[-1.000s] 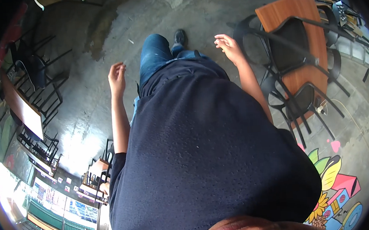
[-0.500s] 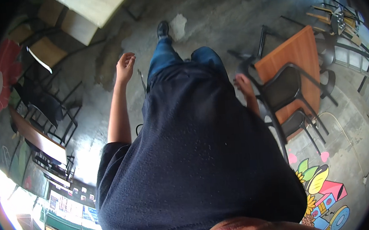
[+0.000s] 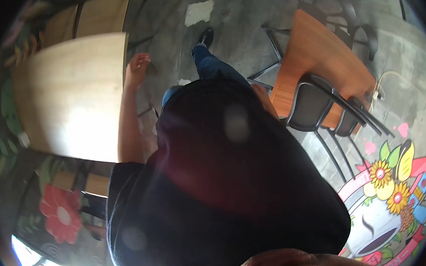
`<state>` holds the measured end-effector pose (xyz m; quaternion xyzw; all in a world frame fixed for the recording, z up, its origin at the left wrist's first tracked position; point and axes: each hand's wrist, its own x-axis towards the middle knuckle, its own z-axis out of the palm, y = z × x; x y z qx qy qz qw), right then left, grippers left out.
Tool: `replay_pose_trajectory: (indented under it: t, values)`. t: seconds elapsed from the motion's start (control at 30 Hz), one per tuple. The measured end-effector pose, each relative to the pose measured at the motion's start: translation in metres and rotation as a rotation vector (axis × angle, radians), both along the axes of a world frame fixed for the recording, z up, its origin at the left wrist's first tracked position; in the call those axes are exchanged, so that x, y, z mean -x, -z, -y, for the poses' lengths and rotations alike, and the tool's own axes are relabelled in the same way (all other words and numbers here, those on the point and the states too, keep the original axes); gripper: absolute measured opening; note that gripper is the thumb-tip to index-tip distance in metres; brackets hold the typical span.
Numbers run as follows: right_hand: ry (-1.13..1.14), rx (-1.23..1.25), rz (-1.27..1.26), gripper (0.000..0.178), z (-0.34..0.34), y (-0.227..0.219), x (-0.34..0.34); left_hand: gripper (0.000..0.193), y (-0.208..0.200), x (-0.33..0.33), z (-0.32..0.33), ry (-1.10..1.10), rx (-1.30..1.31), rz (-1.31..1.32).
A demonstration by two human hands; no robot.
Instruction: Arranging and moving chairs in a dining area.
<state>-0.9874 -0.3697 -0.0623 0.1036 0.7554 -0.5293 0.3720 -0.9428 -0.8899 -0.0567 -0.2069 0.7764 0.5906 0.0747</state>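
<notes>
My left hand [image 3: 138, 70] hangs beside the right edge of a pale wooden table [image 3: 67, 94]. Its fingers are loosely bent and a little apart, and I see nothing in them. My right hand [image 3: 261, 92] is largely covered by my dark shirt, so its fingers do not show. It is nearest to an orange-brown wooden table [image 3: 311, 52], with a black chair [image 3: 311, 104] on that table's near side.
Light wooden seats [image 3: 101, 15] stand beyond the pale table. Another black chair [image 3: 348, 123] is at the orange-brown table. A white patch [image 3: 198, 13] marks the grey floor ahead. Painted flowers [image 3: 398, 197] decorate the surface at lower right.
The surroundings have shifted as I walk: the pale table now lies beside my left hand. My other leg is now forward, and my right hand has gone mostly behind the shirt.
</notes>
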Motion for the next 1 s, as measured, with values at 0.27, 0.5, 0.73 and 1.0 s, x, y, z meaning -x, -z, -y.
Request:
replay_pose_trajectory:
  t: [0.27,0.5,0.73,1.0]
  values:
    - [0.150,-0.054,-0.030,0.031,0.030,-0.016,0.262,0.026,-0.008,0.167,0.004,0.097,0.123,0.180]
    - [0.267,-0.122,-0.174,0.032,0.013,0.019,0.456,0.026,0.033,0.330,0.052,-0.004,-0.021,0.158]
    - [0.081,-0.562,0.056,0.029,0.015,0.049,0.533,0.024,-0.020,0.687,0.040,0.398,0.019,0.019]
    - [1.367,0.240,-0.136,0.023,-0.019,0.000,0.657,0.021,-0.120,1.079,-0.110,1.073,0.304,-0.307]
